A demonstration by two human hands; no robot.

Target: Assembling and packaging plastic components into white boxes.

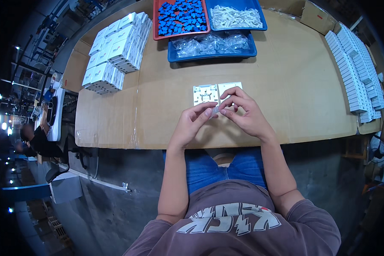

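Note:
A small translucent plastic piece, perhaps a little bag, is between my hands above the cardboard tabletop. My left hand pinches its left side between thumb and fingers. At its other side, my right hand has thumb and index fingertip closed together, with the other fingers curled. Just beyond my hands lies an opened white plastic case. Its left half shows moulded inner parts, while the flatter right half is partly covered by my right hand.
A red tray of blue plastic parts stands at the back, beside a blue tray of white pieces. Another blue tray holds clear plastic bags. White boxes are stacked left, more white cases right. A person sits far left.

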